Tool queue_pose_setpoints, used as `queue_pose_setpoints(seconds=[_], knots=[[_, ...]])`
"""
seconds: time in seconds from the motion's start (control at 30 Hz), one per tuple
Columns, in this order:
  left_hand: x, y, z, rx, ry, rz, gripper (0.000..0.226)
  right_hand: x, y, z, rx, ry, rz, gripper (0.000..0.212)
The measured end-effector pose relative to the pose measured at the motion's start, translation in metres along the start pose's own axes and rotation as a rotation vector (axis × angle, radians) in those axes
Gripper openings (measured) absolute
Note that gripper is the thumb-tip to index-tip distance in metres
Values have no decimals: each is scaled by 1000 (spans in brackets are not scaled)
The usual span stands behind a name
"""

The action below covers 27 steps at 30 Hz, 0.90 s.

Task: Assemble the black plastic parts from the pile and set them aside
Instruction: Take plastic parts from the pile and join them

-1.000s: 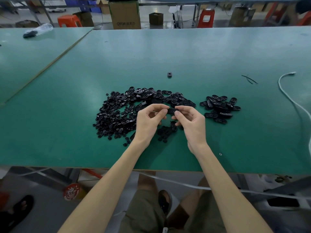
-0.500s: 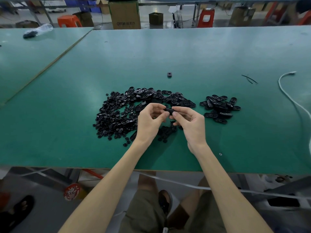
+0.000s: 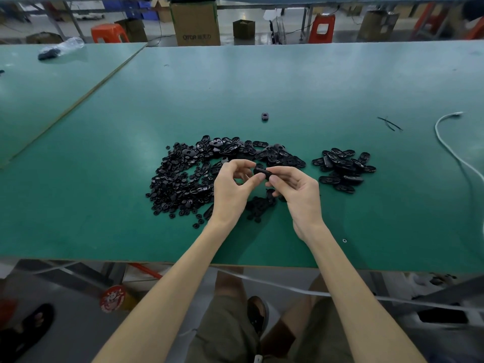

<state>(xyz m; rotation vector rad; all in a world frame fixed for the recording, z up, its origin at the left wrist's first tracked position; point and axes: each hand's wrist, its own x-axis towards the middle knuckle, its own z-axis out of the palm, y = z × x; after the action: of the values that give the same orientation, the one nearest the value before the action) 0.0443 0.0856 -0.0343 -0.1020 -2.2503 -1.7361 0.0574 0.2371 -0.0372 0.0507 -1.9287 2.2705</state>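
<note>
A big pile of loose black plastic parts (image 3: 183,176) lies on the green table (image 3: 262,79), small round pieces at its left and oval shells along its back. A smaller heap of oval black parts (image 3: 343,167) sits apart at the right. Just above the pile's near edge, my left hand (image 3: 233,189) and my right hand (image 3: 298,189) meet. Between them is one oval black part (image 3: 262,172), pinched by the fingertips of both hands. My left thumb presses on its near side. A few small pieces (image 3: 259,205) lie under my hands.
One single black part (image 3: 265,116) lies alone farther back. A white cable (image 3: 450,145) curves along the right side, with thin black ties (image 3: 389,123) near it. A plastic bag (image 3: 61,48) rests on the neighbouring table at far left. Boxes and stools stand beyond.
My hands have stayed over the same spot. The fingers have shifted a little on the oval part, and my left thumb now lies across its near side.
</note>
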Motion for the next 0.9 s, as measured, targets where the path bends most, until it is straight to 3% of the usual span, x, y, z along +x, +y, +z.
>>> queue_pose_setpoints(seconds=[0.33,0.53,0.67,0.9], knots=[[-3,8,-2,-146,-67,79,16,1,4,0,-43,3,-4,19],[-1,4,-1,-238,-5,-14,27,1,3,1,-81,3,-20,21],[-1,2,-3,-313,-1,-29,20,1,4,0,-73,16,-13,20],[-1,2,-1,-136,-144,64,32,1,4,-1,-63,37,-26,11]])
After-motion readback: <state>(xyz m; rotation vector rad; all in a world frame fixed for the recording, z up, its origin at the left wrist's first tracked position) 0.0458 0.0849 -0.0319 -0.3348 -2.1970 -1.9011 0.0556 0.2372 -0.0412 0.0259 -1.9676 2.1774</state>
